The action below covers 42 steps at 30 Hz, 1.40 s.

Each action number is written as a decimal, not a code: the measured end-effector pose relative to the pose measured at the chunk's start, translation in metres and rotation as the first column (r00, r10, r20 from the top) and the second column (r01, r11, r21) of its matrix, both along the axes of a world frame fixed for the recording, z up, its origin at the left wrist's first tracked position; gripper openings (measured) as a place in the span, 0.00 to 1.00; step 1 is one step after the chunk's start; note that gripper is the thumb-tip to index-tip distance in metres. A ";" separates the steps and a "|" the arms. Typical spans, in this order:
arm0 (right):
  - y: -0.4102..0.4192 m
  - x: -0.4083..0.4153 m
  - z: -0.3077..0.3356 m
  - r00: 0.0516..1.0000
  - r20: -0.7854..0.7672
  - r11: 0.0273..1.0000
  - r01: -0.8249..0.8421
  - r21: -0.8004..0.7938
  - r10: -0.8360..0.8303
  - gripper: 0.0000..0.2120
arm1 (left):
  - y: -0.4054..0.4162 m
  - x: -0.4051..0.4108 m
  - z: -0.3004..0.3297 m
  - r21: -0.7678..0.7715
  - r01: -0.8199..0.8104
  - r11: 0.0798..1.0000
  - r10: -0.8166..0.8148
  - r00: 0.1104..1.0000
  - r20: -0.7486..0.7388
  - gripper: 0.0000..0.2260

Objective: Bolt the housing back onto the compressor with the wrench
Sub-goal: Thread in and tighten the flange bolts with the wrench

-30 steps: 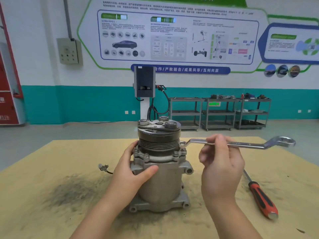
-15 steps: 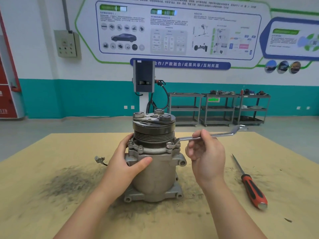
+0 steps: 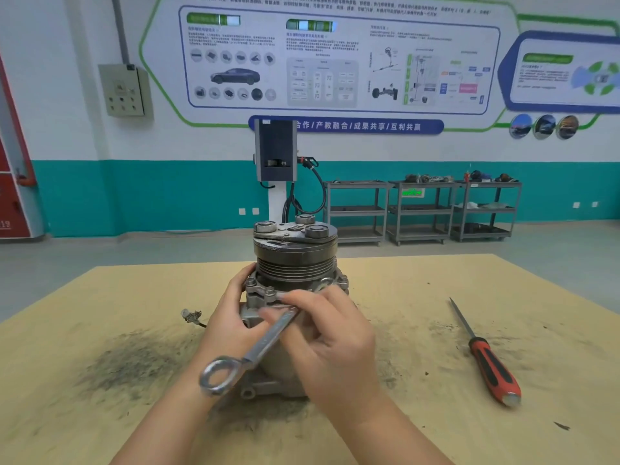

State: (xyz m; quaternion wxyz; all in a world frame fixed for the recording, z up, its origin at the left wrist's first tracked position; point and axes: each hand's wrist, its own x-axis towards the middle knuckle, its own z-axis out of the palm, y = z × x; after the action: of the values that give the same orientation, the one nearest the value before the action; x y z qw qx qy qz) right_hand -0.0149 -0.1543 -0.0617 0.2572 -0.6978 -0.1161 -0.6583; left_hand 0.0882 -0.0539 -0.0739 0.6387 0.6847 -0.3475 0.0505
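A grey metal compressor (image 3: 285,317) stands upright mid-desk, left hand (image 3: 231,317) gripping its housing. Right hand (image 3: 330,333) fingers clasp a silver ring wrench (image 3: 258,347); its far end, hidden, could slip off a bolt.

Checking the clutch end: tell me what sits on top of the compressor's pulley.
A flat metal plate with three round studs lies on the pulley. The pulley face beneath it is covered.

Shiny metal wrench (image 3: 255,354), dull cast-metal compressor (image 3: 295,263), matt smudged table (image 3: 419,297)
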 end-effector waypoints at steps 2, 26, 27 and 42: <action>0.000 -0.002 0.004 0.998 -0.053 0.999 0.035 -0.034 -0.037 0.10 | -0.001 0.001 -0.001 -0.012 0.015 1.000 -0.015 1.000 -0.024 0.33; -0.073 -0.015 0.037 0.593 0.202 0.118 -0.456 0.882 0.780 0.16 | 0.005 -0.010 0.005 0.017 0.007 1.000 -0.007 1.000 0.007 0.30; -0.074 -0.015 0.036 0.593 0.202 0.114 -0.451 0.885 0.779 0.16 | 0.005 -0.010 0.005 0.014 0.008 1.000 -0.008 1.000 0.005 0.30; -0.012 -0.010 0.006 0.996 0.087 0.998 -0.031 0.060 0.025 0.14 | 0.004 -0.007 0.003 0.005 0.027 1.000 -0.027 1.000 0.013 0.28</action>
State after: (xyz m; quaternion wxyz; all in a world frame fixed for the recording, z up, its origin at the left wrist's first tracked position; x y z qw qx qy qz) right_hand -0.0250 -0.1664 -0.0554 0.2825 -0.6590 -0.1165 -0.6873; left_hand 0.0807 -0.0494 -0.0710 0.6352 0.6812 -0.3611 0.0457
